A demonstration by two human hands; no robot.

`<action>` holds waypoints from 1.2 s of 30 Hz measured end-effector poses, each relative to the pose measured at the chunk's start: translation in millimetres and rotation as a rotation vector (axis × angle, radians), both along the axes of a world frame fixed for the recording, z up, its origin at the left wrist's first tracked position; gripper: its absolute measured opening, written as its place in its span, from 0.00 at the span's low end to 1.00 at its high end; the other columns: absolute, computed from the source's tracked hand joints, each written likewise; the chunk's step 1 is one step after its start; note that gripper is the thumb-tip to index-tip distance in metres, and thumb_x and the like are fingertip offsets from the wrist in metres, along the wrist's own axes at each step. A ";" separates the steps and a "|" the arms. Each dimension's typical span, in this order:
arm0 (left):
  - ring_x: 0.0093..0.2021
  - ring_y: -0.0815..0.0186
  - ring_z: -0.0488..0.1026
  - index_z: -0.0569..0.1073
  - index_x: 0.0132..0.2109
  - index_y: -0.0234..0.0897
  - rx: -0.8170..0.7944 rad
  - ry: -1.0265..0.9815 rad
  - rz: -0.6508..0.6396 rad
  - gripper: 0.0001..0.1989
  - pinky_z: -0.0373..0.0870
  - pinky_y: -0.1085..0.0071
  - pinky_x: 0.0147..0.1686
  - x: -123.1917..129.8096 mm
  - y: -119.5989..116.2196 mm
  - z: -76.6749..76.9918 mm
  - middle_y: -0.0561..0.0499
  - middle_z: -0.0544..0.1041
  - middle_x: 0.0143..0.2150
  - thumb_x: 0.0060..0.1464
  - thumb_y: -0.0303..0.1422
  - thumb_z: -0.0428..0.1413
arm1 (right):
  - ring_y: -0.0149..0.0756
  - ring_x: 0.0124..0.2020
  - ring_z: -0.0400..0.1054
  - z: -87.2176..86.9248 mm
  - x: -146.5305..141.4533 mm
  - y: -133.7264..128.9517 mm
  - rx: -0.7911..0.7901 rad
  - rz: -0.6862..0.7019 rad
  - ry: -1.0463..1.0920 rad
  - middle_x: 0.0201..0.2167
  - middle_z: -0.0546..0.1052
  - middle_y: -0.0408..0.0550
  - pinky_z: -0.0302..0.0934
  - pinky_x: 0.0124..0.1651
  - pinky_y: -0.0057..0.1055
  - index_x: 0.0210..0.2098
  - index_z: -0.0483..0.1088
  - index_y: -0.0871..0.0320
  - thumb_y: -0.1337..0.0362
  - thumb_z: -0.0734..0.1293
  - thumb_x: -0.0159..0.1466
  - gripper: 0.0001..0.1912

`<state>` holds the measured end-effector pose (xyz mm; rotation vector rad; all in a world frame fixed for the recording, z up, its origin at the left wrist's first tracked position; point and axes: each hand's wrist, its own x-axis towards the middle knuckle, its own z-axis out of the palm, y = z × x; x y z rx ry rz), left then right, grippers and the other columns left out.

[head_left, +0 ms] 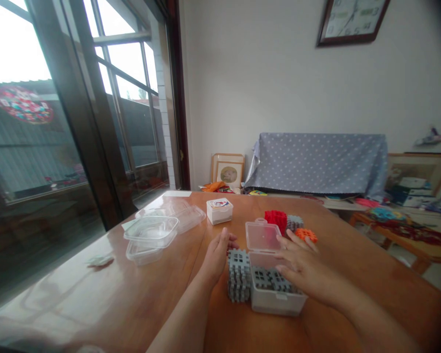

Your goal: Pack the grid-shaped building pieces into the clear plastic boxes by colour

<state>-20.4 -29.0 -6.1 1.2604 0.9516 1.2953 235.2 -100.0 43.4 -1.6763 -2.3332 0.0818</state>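
Observation:
A small clear plastic box (278, 306) stands on the table with its hinged lid (263, 237) tipped back, and grey interlocking plastic tiles (266, 278) lie inside. Against the box's left side rises a stack of the same grey tiles (238, 282). My left hand (219, 252) is at the far left of that stack, fingers stretched out and partly hidden behind it; whether it touches the stack I cannot tell. Over the right side of the box my right hand (301, 267) is spread, with nothing visible in it. Behind it are red tiles (275, 220), more grey tiles (294, 223) and orange tiles (306, 235).
A closed white box (219, 212) with a printed lid stands farther back. Several clear plastic containers (150, 233) are piled at the left of the wooden table (161, 294), with a small pale packet (99, 261) nearer me. A glass door (69, 122) borders the left side.

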 end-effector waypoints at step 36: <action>0.33 0.61 0.74 0.75 0.40 0.33 0.060 0.033 0.007 0.31 0.66 0.67 0.34 -0.7 -2.3 -2.6 0.45 0.78 0.33 0.59 0.59 0.47 | 0.44 0.48 0.69 32.7 -72.4 13.0 -0.108 0.215 0.268 0.48 0.74 0.48 0.62 0.50 0.36 0.49 0.73 0.52 0.49 0.73 0.58 0.23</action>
